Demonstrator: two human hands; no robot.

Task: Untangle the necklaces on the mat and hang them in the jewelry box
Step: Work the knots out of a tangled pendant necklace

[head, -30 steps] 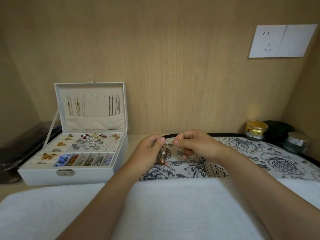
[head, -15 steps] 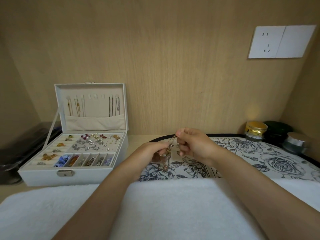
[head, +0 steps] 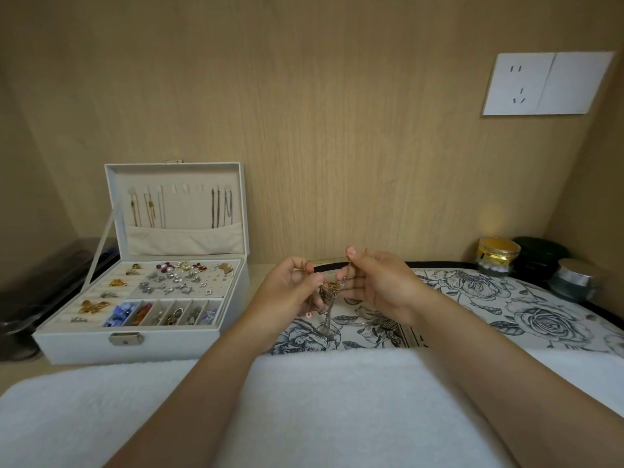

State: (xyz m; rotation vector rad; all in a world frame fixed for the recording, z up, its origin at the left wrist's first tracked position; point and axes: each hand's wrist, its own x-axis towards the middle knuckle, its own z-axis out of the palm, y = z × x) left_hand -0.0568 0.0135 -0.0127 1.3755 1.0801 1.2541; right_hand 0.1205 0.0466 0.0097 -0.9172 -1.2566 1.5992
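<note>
A tangle of thin gold and silver necklaces (head: 329, 295) hangs between my two hands above the rose-patterned mat (head: 506, 309). My left hand (head: 290, 292) pinches one strand at the left, and my right hand (head: 378, 282) pinches another at the right between thumb and fingers. Loose chain ends dangle down to the mat. The white jewelry box (head: 141, 342) stands open at the left; several chains hang from hooks in its lid (head: 175, 204), with some hooks in the middle bare.
A white towel (head: 304, 410) lies across the front under my forearms. A gold jar (head: 498, 255), a dark jar (head: 540, 255) and a silver-lidded jar (head: 574, 278) stand at the back right. A dark tray (head: 37, 292) lies left of the box. A wooden wall with an outlet rises behind.
My hands have drawn slightly apart and risen a little, spreading the tangle between them; the chains now hang lower toward the mat.
</note>
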